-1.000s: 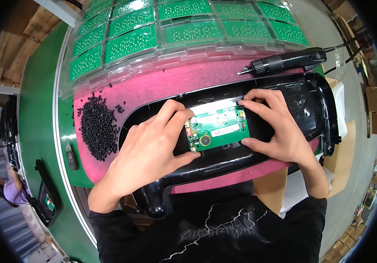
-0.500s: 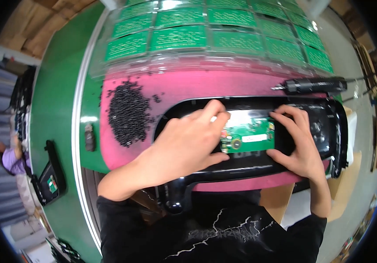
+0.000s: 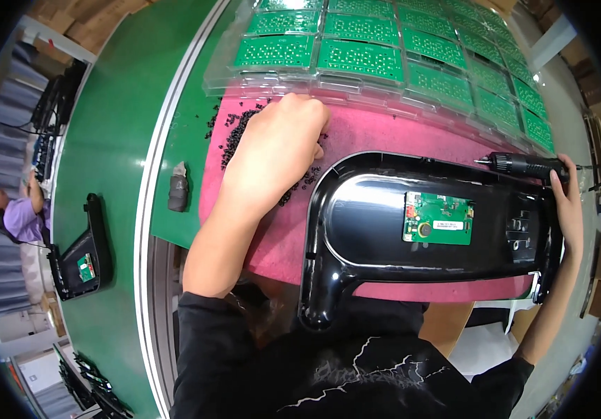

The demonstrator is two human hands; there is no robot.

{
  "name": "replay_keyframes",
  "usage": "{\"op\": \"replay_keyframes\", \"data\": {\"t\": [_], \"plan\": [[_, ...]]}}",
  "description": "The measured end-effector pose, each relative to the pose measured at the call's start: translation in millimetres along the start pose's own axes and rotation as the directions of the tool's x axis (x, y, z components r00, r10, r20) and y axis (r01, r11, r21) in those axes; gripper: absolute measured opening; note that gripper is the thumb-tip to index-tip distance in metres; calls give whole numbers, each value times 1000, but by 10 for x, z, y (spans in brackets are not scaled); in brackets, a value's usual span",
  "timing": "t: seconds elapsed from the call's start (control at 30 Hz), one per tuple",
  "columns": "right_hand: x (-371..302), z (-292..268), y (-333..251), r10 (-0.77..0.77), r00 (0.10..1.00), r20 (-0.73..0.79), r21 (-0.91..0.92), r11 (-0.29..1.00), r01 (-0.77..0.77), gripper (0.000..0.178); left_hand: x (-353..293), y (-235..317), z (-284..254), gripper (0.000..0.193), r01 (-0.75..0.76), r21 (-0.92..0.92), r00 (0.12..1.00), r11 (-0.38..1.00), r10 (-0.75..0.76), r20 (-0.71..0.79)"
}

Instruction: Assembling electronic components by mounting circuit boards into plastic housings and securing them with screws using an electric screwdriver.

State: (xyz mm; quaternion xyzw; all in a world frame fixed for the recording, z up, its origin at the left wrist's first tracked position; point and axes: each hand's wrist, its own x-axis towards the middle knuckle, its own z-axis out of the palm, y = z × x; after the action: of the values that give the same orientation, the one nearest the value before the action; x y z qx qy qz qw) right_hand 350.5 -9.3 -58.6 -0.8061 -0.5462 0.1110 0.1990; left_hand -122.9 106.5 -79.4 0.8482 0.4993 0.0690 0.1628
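My left hand [image 3: 269,157] is over the pile of small black screws [image 3: 234,140], fingers curled in; its fingertips and anything between them are hidden. On the right, my right hand [image 3: 569,199] closes its thumb and fingers around the rear of a black electric screwdriver [image 3: 520,165], whose bit points left. Between my hands lies a glossy black plastic housing [image 3: 374,262] with a rounded left end and a stub toward me. Inside it a green circuit board [image 3: 447,209] rests flat, touched by neither hand.
Clear plastic trays [image 3: 265,82] of green boards stand along the back of the pink mat [image 3: 377,126]. A dark wrapped lump [image 3: 178,190] sits left on the green table [image 3: 115,133]. Farther left are another black housing [image 3: 80,241] and a person in purple [image 3: 21,216].
Both hands have let go of the circuit board. My left hand went left to the screws, and my right hand went right to the screwdriver. The view has shifted, so the housing appears farther right.
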Motion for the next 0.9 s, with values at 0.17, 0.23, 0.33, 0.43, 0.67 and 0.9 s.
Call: {"op": "replay_keyframes", "data": {"t": [0.17, 0.23, 0.33, 0.43, 0.67, 0.9], "plan": [[2, 294, -429, 15, 887, -461, 435, 875, 211, 52, 97, 24, 92, 13, -11, 83, 998, 996, 16, -59], [-31, 473, -757, 58, 832, -552, 640, 669, 378, 54, 83, -49, 112, 13, -51, 78, 993, 996, 59, -106], [-33, 620, -1176, -50, 973, -224, 882, 414, 224, 43, 109, -53, 50, 14, -23, -38, 998, 999, 21, -56], [15, 635, -1229, -154, 978, -142, 989, 8, 145, 36, 127, -33, 38, 19, -80, -150, 990, 985, 62, -125], [-425, 470, -1815, -122, 984, -129, 924, -375, 75, 42, 44, 521, -7, 15, -280, -800, 956, 530, 232, -181], [-725, 425, -2099, -173, 965, -199, 890, -444, 104, 43, -35, 664, 140, 16, -489, -817, 848, 307, 385, -363]]}}
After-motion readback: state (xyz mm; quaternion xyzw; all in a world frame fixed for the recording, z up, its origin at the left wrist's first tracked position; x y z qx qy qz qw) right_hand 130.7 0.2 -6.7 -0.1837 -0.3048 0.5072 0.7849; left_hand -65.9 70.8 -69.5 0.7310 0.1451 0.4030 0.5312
